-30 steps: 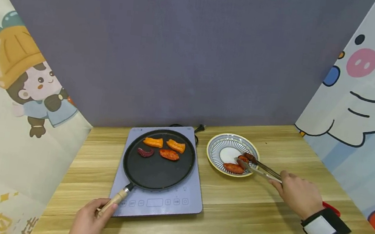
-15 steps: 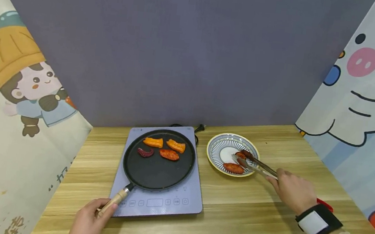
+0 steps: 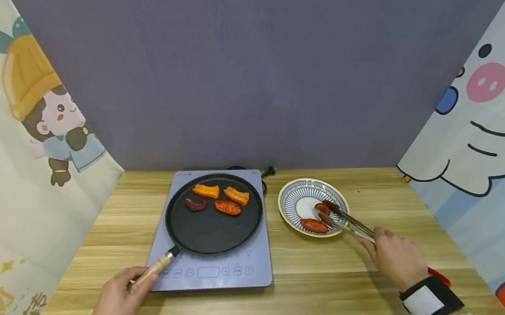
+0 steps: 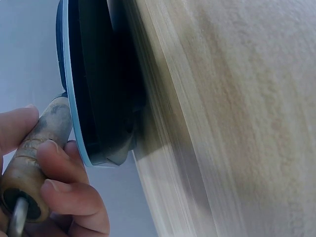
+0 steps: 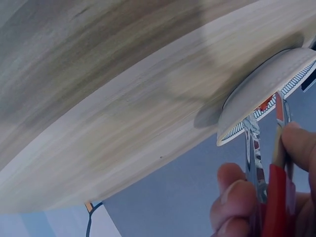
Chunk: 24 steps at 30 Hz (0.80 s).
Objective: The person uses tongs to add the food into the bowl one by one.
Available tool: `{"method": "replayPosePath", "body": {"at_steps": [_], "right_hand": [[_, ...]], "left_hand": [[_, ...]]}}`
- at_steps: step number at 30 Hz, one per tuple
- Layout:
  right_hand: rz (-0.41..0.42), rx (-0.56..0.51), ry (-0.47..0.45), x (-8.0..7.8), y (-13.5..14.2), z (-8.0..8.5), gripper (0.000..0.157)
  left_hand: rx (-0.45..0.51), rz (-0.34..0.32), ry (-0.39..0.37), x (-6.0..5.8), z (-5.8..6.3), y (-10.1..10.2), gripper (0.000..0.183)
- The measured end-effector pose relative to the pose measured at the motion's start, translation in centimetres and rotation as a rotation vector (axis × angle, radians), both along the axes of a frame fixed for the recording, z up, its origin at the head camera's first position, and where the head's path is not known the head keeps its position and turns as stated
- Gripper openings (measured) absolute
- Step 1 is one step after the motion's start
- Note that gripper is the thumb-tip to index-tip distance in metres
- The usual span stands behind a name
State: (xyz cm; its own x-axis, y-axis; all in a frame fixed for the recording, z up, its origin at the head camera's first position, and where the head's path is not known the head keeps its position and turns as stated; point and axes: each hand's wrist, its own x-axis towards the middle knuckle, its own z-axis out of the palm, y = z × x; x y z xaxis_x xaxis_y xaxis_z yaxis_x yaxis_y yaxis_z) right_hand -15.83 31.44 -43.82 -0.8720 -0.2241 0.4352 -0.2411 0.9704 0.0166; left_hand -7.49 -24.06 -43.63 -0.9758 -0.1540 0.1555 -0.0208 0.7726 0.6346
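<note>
The frying pan [image 3: 209, 232] has its wooden handle [image 3: 155, 270] gripped by my left hand [image 3: 120, 295]; in the left wrist view, fingers and thumb wrap that handle [image 4: 32, 153]. My right hand [image 3: 401, 260] holds metal tongs [image 3: 358, 229], whose red grip [image 5: 275, 205] shows in the right wrist view. The tong tips reach into a patterned plate [image 3: 286, 217], one on each side of a small round red food piece [image 3: 322, 207]. A reddish-brown chicken wing [image 3: 314, 225] lies beside them on the plate. The pan carries two orange pieces [image 3: 206, 190], a purple tentacle [image 3: 195, 205] and another wing [image 3: 227, 208].
Under the pan is a lilac induction cooker [image 3: 261, 266] with touch buttons along its front. Its black cord and plug [image 3: 270, 171] lie at the back right. A grey panel [image 3: 261, 76] closes off the wooden table [image 3: 311, 297] behind, with cartoon-printed sheets on both sides.
My right hand and the tongs have shifted slightly left. The round red piece has moved a little left and back on the plate. The left hand and the pan stay put.
</note>
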Motion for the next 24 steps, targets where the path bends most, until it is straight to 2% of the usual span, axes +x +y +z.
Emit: {"method": "replayPosePath", "body": {"at_steps": [9,24], "right_hand": [[0.017,0.035,0.051,0.17,0.0,-0.08,0.042],[0.018,0.023,0.022,0.0,-0.12,0.31,0.04]], "left_hand": [[-0.009,-0.005,0.038,0.14,0.2,0.11,0.025],[-0.011,-0.004,0.024,-0.01,0.0,0.01,0.027]]}}
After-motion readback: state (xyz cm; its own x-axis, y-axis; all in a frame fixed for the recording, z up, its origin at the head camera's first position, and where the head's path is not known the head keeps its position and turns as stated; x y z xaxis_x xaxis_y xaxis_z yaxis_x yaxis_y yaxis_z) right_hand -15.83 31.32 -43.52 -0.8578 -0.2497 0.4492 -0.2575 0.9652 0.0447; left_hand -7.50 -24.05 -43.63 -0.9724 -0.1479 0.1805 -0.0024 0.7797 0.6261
